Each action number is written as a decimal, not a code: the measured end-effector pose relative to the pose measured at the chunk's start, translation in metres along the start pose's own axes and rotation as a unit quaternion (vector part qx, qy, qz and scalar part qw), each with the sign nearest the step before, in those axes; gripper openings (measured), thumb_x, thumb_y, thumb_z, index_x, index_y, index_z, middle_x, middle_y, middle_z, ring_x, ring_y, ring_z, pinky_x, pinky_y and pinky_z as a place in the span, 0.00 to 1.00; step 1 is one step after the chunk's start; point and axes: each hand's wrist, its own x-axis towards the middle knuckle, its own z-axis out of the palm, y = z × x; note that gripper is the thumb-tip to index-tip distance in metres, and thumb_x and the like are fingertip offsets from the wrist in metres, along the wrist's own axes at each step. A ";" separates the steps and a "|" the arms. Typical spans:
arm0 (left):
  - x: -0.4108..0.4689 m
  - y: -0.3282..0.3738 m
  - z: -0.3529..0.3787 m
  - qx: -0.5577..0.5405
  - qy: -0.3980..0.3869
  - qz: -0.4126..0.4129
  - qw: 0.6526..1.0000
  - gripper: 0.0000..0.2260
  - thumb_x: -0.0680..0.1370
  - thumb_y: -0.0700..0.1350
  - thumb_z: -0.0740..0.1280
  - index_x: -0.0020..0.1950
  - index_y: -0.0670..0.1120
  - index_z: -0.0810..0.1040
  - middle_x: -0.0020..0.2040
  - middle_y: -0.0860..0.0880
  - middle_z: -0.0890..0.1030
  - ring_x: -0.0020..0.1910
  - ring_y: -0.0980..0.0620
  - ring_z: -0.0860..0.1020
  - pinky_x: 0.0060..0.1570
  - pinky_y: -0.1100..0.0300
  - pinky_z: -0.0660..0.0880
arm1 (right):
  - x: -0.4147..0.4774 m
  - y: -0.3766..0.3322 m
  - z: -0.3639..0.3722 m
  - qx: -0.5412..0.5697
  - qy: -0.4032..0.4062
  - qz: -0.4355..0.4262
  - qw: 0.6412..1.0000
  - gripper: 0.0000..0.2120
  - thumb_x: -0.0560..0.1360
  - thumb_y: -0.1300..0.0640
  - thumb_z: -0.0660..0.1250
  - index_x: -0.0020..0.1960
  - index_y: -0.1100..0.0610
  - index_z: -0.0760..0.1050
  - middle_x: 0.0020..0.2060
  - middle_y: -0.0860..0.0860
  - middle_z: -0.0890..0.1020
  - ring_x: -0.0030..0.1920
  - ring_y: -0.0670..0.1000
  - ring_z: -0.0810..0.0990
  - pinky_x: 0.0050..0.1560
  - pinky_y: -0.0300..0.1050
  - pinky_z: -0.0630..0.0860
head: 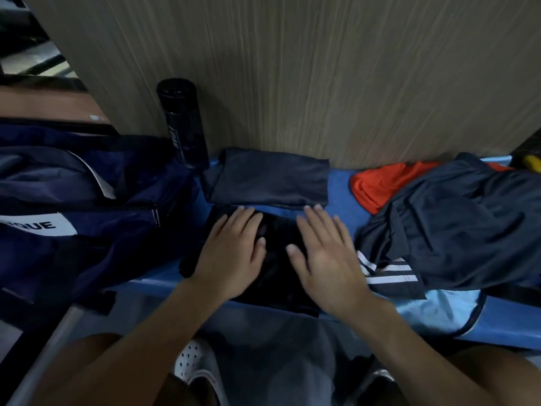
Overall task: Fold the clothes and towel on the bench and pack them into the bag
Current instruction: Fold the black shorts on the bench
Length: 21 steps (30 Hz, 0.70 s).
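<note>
Wood-grain panelling point(322, 68) backs a blue bench point(339, 184). At its front edge lies a black garment point(275, 276), partly folded, with both palms pressed flat on it: left hand point(231, 253) and right hand point(325, 259) side by side, fingers straight and spread. Just behind them sits a folded navy garment point(269, 180). To the left slumps a navy bag point(96, 218), its inside not visible, with a black bottle point(184, 124) upright behind it. On the right, dark shorts point(456, 224) lie heaped over an orange garment point(380, 186) and a light blue garment point(439, 312).
</note>
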 end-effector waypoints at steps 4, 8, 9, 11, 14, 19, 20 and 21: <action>-0.005 -0.019 0.018 0.038 -0.112 -0.040 0.992 0.37 0.74 0.66 0.35 0.81 0.55 0.46 0.82 0.50 0.47 0.81 0.51 0.44 0.79 0.50 0.46 | -0.012 -0.004 0.027 -0.072 -0.131 -0.019 0.989 0.35 0.81 0.38 0.40 0.78 0.59 0.55 0.79 0.56 0.55 0.79 0.54 0.48 0.76 0.60 0.47; -0.011 -0.030 0.024 0.041 -0.108 -0.081 0.990 0.37 0.72 0.69 0.33 0.80 0.58 0.40 0.82 0.50 0.41 0.80 0.52 0.39 0.79 0.50 0.42 | -0.018 0.003 0.033 -0.088 -0.165 0.003 0.982 0.36 0.80 0.36 0.36 0.79 0.57 0.54 0.78 0.56 0.55 0.79 0.54 0.50 0.75 0.62 0.49; -0.011 -0.033 0.023 0.037 -0.108 -0.089 0.990 0.37 0.72 0.68 0.32 0.81 0.58 0.41 0.82 0.50 0.40 0.80 0.52 0.38 0.78 0.51 0.41 | -0.018 0.002 0.032 -0.091 -0.170 0.004 0.981 0.36 0.81 0.36 0.36 0.79 0.57 0.55 0.78 0.56 0.56 0.79 0.54 0.52 0.74 0.62 0.49; -0.012 -0.039 0.020 0.021 -0.103 -0.096 0.990 0.37 0.74 0.67 0.34 0.81 0.55 0.45 0.82 0.50 0.42 0.80 0.52 0.40 0.78 0.52 0.43 | -0.016 0.000 0.029 -0.101 -0.155 -0.002 0.983 0.34 0.81 0.37 0.40 0.78 0.57 0.59 0.77 0.57 0.60 0.78 0.55 0.55 0.74 0.64 0.51; -0.010 -0.041 0.010 -0.043 -0.073 -0.139 0.987 0.29 0.81 0.62 0.48 0.80 0.52 0.55 0.82 0.48 0.49 0.80 0.48 0.48 0.77 0.49 0.52 | -0.005 0.004 0.019 -0.102 -0.084 0.007 0.991 0.29 0.80 0.40 0.49 0.70 0.56 0.72 0.70 0.57 0.72 0.73 0.58 0.66 0.73 0.66 0.55; -0.004 -0.053 0.012 -0.094 -0.043 -0.164 0.981 0.34 0.77 0.62 0.64 0.79 0.50 0.58 0.76 0.46 0.65 0.76 0.45 0.60 0.73 0.44 0.63 | 0.011 0.017 0.011 -0.057 -0.083 0.115 0.988 0.33 0.77 0.35 0.54 0.75 0.54 0.64 0.66 0.54 0.75 0.70 0.57 0.69 0.73 0.62 0.55; -0.002 -0.054 0.012 -0.106 -0.036 -0.163 0.980 0.35 0.76 0.63 0.66 0.78 0.51 0.59 0.74 0.47 0.67 0.75 0.46 0.63 0.72 0.44 0.65 | 0.013 0.019 0.011 -0.052 -0.107 0.128 0.985 0.35 0.76 0.34 0.57 0.76 0.53 0.60 0.67 0.52 0.74 0.70 0.55 0.68 0.73 0.60 0.55; -0.001 -0.055 0.011 -0.126 -0.028 -0.164 0.978 0.36 0.74 0.62 0.69 0.77 0.51 0.61 0.72 0.48 0.69 0.74 0.46 0.65 0.71 0.44 0.66 | 0.016 0.021 0.010 -0.045 -0.119 0.135 0.983 0.37 0.75 0.34 0.59 0.77 0.53 0.58 0.67 0.51 0.73 0.70 0.54 0.67 0.73 0.58 0.55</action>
